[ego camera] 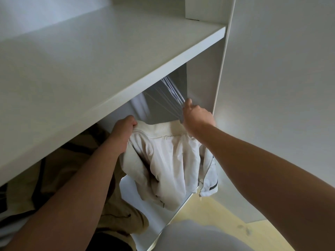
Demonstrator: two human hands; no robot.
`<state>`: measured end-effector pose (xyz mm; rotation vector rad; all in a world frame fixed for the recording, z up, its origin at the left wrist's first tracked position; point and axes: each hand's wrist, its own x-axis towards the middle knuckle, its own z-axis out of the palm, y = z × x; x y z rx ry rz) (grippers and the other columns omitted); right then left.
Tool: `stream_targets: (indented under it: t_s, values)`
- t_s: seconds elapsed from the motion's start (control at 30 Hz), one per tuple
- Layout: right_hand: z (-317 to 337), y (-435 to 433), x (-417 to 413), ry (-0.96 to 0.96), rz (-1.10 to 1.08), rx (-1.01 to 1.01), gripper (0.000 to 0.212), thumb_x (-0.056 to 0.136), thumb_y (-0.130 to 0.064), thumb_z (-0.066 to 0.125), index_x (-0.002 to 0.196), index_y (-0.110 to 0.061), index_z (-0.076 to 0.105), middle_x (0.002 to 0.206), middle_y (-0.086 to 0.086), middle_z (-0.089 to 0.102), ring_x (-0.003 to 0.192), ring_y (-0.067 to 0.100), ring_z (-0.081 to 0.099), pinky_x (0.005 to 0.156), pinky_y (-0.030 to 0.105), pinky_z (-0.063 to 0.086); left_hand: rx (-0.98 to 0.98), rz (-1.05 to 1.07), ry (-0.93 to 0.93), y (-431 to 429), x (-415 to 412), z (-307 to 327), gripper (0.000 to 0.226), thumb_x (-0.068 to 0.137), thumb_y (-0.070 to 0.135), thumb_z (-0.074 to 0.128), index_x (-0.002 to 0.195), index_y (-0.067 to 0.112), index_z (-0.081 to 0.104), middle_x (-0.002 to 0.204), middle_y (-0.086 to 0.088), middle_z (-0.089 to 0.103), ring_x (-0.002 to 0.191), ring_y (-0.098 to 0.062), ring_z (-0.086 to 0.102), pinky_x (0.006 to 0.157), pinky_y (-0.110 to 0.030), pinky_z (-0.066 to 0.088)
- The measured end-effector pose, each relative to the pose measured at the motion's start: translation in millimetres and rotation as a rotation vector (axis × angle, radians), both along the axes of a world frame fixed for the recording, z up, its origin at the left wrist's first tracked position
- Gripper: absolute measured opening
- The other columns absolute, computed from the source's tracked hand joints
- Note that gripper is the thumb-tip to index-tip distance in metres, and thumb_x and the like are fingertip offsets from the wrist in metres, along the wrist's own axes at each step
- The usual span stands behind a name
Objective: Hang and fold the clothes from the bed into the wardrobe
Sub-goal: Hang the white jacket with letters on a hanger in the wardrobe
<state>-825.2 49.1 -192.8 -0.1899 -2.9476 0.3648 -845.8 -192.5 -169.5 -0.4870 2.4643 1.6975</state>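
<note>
- Gripping w/ L hand (125, 128): fingers curled tight over ribbed band (157, 128) of cream jacket (172, 160).
- Closed w/ R hand (196, 117) round lower ends of bunched white hangers (173, 87), thumb up. Can't tell whether also pinching the jacket's edge.
- Held up inside wardrobe (201, 78), just under shelf (108, 60). Body and sleeves sagging toward wardrobe base (130, 189). Not visibly on any hanger yet.
- Risk, slipping: slick-looking fabric w/ all the weight below the band and only one sure grip. Could slide out and land in a heap on the base.
- Risk, hanger tangle: several hangers squeezed in one fist, so pulling one out prob drags its neighbours, maybe off the rail. Rail hidden behind shelf, so hooking would be done blind.
- Risk, snagging: zip (208, 171) dangling open at R side. Could catch a hanger arm, or the grey garment (159, 107) hanging just behind.
- Risk, crowding: tan clothes (76, 160) packed close at L. Shoving the jacket in could crease it or knock those loose.
- Risk, bump: both wrists close under shelf edge. Lifting fast could mean a knock and a lost grip.
</note>
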Motion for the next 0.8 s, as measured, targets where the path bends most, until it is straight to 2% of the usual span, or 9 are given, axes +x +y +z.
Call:
stream_targets:
  t_s: [0.1,0.23,0.33,0.5,0.6,0.63,0.7,0.73,0.8]
  values:
    - [0.2,-2.7,3.6,0.009,-0.002,0.015,0.032,0.095,-0.016,0.053,0.098,-0.018,0.021,0.073,0.004,0.054,0.060,0.033,0.053,0.058,0.038,0.040,0.025,0.011,-0.013,0.6,5.5,1.1,0.019,0.060,0.034,0.054,0.055,0.017,0.046,0.062,0.001,0.046,0.065,-0.020,0.043,0.065,-0.035,0.037]
    - [2.6,-7.2,4.9,0.031,0.008,-0.006,0.022,0.097,-0.018,0.048,0.096,-0.018,0.026,0.063,-0.001,0.044,0.056,0.031,0.051,0.054,0.035,0.034,0.039,0.033,-0.007,0.2,8.6,-1.4,0.021,0.075,0.027,0.056,0.060,0.014,0.049,0.068,-0.003,0.048,0.070,-0.022,0.045,0.069,-0.036,0.039]
    - [5.4,-10.8,7.2,0.062,0.025,-0.018,0.015,0.101,-0.018,0.038,0.094,-0.021,0.025,0.061,0.001,0.045,0.048,0.025,0.047,0.049,0.032,0.030,0.028,0.055,-0.006,0.2,4.9,-3.3,0.021,0.082,0.025,0.055,0.067,0.012,0.050,0.075,-0.006,0.049,0.073,-0.023,0.046,0.070,-0.036,0.039]
    - [12.6,-16.4,19.4,0.133,0.119,-0.020,0.021,0.109,-0.033,0.025,0.091,-0.025,0.018,0.057,-0.001,0.044,0.044,0.024,0.045,0.045,0.031,0.033,-0.014,0.075,-0.007,0.5,-0.7,-4.8,0.023,0.088,0.026,0.055,0.070,0.011,0.055,0.083,-0.008,0.053,0.070,-0.022,0.047,0.066,-0.035,0.040]
    - [14.6,-11.9,31.6,0.148,0.165,-0.024,0.022,0.109,-0.037,0.022,0.091,-0.026,0.018,0.056,-0.001,0.044,0.042,0.024,0.046,0.043,0.028,0.026,-0.077,-0.052,0.021,-2.9,-2.8,-7.7,0.023,0.096,0.030,0.057,0.087,0.012,0.067,0.103,-0.015,0.064,0.095,-0.031,0.060,0.082,-0.036,0.047]
    - [14.6,-10.1,36.7,0.150,0.177,-0.022,0.023,0.109,-0.039,0.020,0.090,-0.026,0.018,0.055,-0.001,0.045,0.042,0.024,0.045,0.043,0.028,0.026,-0.140,-0.117,0.041,-3.5,-2.7,-9.3,0.023,0.097,0.031,0.058,0.090,0.012,0.068,0.099,-0.012,0.066,0.098,-0.031,0.060,0.081,-0.034,0.048]
    - [12.7,-6.3,47.0,0.159,0.198,-0.012,0.024,0.109,-0.041,0.018,0.090,-0.026,0.018,0.054,0.000,0.045,0.041,0.023,0.043,0.043,0.028,0.025,-0.161,-0.152,0.078,-5.3,0.3,-15.3,0.024,0.090,0.030,0.070,0.075,0.016,0.060,0.073,-0.002,0.059,0.076,-0.024,0.056,0.064,-0.028,0.043]
    - [11.1,-4.2,51.9,0.165,0.208,-0.006,0.024,0.108,-0.042,0.017,0.091,-0.025,0.018,0.053,0.000,0.045,0.040,0.023,0.042,0.044,0.028,0.025,-0.147,-0.131,0.095,-6.1,1.4,-18.6,0.025,0.086,0.026,0.075,0.071,0.017,0.058,0.071,0.002,0.058,0.069,-0.020,0.055,0.061,-0.026,0.041]
    - [7.6,0.7,61.3,0.187,0.219,-0.006,0.023,0.107,-0.042,0.016,0.093,-0.024,0.020,0.052,-0.001,0.042,0.039,0.022,0.038,0.044,0.029,0.023,-0.129,-0.104,0.085,-6.6,4.0,-25.2,0.015,0.084,0.019,0.078,0.080,0.021,0.064,0.084,0.004,0.064,0.074,-0.011,0.058,0.063,-0.023,0.043]
